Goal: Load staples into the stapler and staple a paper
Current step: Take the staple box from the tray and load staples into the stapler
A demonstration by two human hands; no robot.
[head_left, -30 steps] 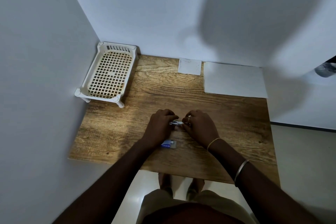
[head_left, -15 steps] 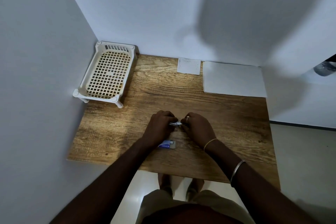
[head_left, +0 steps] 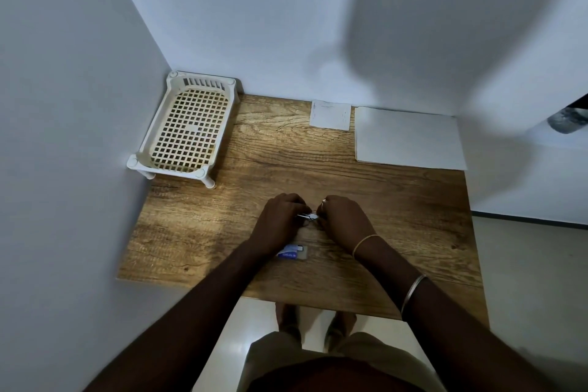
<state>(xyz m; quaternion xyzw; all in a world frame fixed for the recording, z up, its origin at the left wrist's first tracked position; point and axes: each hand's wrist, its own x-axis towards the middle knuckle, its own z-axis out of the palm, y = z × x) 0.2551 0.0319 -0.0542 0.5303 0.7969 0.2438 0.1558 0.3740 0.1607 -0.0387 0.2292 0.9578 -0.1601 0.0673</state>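
Observation:
A small metal stapler (head_left: 307,217) shows only as a silver sliver between my two hands at the middle of the wooden table (head_left: 413,210). My left hand (head_left: 281,221) is closed around its left end. My right hand (head_left: 345,219) pinches its right end; most of the stapler is hidden by my fingers. A small blue and white staple box (head_left: 293,252) lies on the table just below my left wrist. A white paper sheet (head_left: 409,138) lies flat at the back right, with a smaller white paper (head_left: 331,114) beside it.
A cream plastic lattice tray (head_left: 187,129) on short legs stands in the back left corner against the walls. White walls close the table at left and back. The table's front edge runs just above my feet on a pale floor.
Both hands stay together on the stapler at the same spot, with only slight finger shifts. Nothing else on the table has moved.

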